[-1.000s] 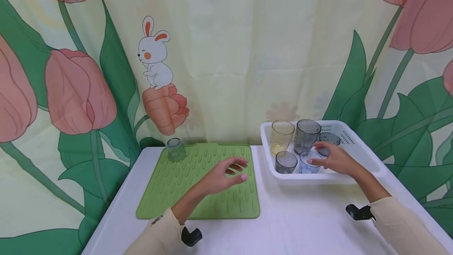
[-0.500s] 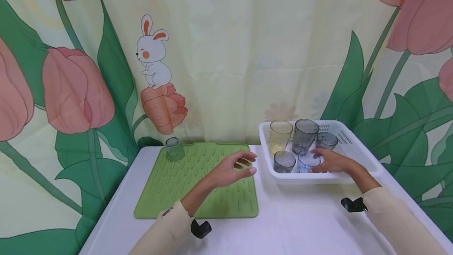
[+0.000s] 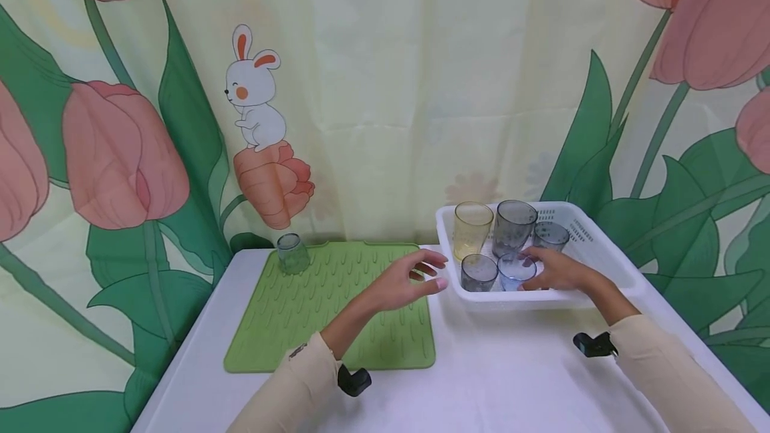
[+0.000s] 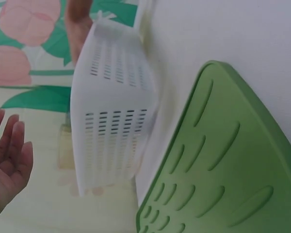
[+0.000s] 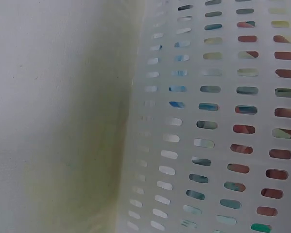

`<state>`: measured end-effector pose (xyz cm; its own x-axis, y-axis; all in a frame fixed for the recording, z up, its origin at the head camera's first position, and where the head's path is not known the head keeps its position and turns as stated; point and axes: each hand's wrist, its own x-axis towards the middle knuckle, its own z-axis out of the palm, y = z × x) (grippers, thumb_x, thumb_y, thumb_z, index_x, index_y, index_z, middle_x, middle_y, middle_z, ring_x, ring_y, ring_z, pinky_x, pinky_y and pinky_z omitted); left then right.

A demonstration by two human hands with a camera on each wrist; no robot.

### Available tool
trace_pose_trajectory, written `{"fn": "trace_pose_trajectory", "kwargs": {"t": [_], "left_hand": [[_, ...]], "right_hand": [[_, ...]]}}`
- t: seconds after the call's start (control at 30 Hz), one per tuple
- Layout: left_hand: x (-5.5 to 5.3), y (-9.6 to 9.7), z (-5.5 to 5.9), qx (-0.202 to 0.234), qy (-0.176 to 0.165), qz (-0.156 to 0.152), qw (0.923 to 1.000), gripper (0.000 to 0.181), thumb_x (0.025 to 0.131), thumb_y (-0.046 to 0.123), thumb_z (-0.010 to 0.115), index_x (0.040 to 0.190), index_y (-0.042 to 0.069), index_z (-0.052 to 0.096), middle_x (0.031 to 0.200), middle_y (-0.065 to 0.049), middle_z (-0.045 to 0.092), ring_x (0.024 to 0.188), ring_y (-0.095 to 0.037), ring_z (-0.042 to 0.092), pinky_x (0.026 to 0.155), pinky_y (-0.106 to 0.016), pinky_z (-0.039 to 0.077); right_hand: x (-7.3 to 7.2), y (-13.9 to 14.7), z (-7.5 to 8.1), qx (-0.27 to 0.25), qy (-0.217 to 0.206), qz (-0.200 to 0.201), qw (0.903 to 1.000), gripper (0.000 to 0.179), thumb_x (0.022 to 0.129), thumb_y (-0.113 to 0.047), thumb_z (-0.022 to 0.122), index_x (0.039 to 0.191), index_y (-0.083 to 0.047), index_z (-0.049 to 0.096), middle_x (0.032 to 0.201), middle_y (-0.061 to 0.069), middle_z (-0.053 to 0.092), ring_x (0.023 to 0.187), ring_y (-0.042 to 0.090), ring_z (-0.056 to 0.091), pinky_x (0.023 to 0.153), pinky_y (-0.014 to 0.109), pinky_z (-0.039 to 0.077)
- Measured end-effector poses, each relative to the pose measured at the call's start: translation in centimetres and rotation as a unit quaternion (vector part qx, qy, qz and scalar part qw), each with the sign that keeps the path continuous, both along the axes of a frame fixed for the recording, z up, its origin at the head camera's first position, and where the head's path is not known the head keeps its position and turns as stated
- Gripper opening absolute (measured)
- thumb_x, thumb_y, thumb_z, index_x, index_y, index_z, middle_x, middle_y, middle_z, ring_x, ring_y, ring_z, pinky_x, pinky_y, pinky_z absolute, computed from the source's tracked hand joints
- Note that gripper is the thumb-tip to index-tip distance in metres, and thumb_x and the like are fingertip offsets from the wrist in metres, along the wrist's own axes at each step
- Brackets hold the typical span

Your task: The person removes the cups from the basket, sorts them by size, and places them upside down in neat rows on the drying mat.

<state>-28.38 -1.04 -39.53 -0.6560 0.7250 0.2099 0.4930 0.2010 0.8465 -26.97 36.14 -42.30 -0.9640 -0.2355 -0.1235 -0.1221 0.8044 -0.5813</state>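
Observation:
My right hand (image 3: pixel 556 269) reaches into the white basket (image 3: pixel 607 246) and grips the right side of a short, pale blue clear glass (image 3: pixel 511 272). In the right wrist view the basket's slotted wall hides that hand. My left hand (image 3: pixel 409 280) hovers over the right edge of the green drying mat (image 3: pixel 337 326), its fingers loosely bent and holding nothing. Beside the pale blue glass stand a short grey glass (image 3: pixel 479 274), a tall yellow glass (image 3: pixel 471 232), a tall grey glass (image 3: pixel 513 229) and another short grey glass (image 3: pixel 550 236).
A small greenish-grey glass (image 3: pixel 293 256) sits on the far left corner of the mat. Mat and basket rest side by side on a white table (image 3: pixel 493 366). A tulip-print curtain (image 3: pixel 373 85) hangs behind them.
My right hand has lowered and closed its fingers round the pale blue glass. My left hand has moved right and slightly up toward the basket. The head view has shifted slightly.

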Motion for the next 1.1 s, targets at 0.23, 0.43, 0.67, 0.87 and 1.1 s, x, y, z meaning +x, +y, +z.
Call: {"fn": "trace_pose_trajectory", "kwargs": {"t": [0.23, 0.43, 0.67, 0.87, 1.1], "left_hand": [[-0.2, 0.2, 0.0, 0.008, 0.002, 0.001, 1.0000, 0.047, 0.097, 0.031, 0.065, 0.136, 0.007, 0.056, 0.131, -0.010, 0.063, 0.118, -0.025, 0.060, 0.102, -0.046, 0.049], [-0.1, 0.0, 0.0, 0.013, 0.016, 0.021, 0.9996, 0.051, 0.097, 0.036, 0.065, 0.138, 0.007, 0.055, 0.132, -0.006, 0.062, 0.121, -0.025, 0.059, 0.101, -0.037, 0.048], [0.1, -0.2, 0.3, 0.034, 0.025, 0.029, 0.9987, 0.054, 0.097, 0.036, 0.064, 0.141, 0.006, 0.052, 0.135, -0.006, 0.059, 0.122, -0.022, 0.058, 0.104, -0.047, 0.047], [0.7, -0.1, 0.9, 0.055, 0.030, 0.035, 0.9974, 0.053, 0.095, 0.028, 0.067, 0.141, 0.010, 0.051, 0.138, -0.008, 0.056, 0.127, -0.025, 0.056, 0.105, -0.047, 0.046], [2.3, 0.7, 1.9, 0.050, 0.060, 0.015, 0.9968, 0.063, 0.090, 0.029, 0.074, 0.145, 0.011, 0.047, 0.142, -0.003, 0.055, 0.128, -0.022, 0.055, 0.105, -0.035, 0.047]], "right_hand": [[0.2, -0.1, 0.8, -0.001, 0.022, -0.019, 0.9996, 0.082, 0.080, -0.034, 0.084, 0.141, 0.005, 0.046, 0.137, 0.034, 0.049, 0.084, 0.022, 0.066, 0.070, 0.036, 0.058], [0.8, -0.3, 2.1, -0.052, 0.068, -0.031, 0.9959, 0.079, 0.083, -0.033, 0.082, 0.140, 0.005, 0.044, 0.136, 0.032, 0.050, 0.079, 0.022, 0.066, 0.065, 0.032, 0.057], [2.6, -1.9, 4.5, -0.126, 0.103, -0.023, 0.9864, 0.071, 0.085, -0.023, 0.080, 0.140, 0.002, 0.043, 0.134, 0.028, 0.051, 0.099, 0.031, 0.065, 0.066, 0.034, 0.060], [4.7, -4.7, 6.1, -0.165, 0.109, -0.009, 0.9802, 0.072, 0.084, -0.018, 0.081, 0.143, -0.002, 0.044, 0.125, 0.024, 0.055, 0.074, 0.018, 0.067, 0.062, 0.029, 0.058], [7.1, -8.2, 6.7, -0.187, 0.115, 0.012, 0.9755, 0.076, 0.081, -0.016, 0.083, 0.145, -0.002, 0.043, 0.118, 0.023, 0.060, 0.070, 0.014, 0.064, 0.058, 0.029, 0.057]]}}
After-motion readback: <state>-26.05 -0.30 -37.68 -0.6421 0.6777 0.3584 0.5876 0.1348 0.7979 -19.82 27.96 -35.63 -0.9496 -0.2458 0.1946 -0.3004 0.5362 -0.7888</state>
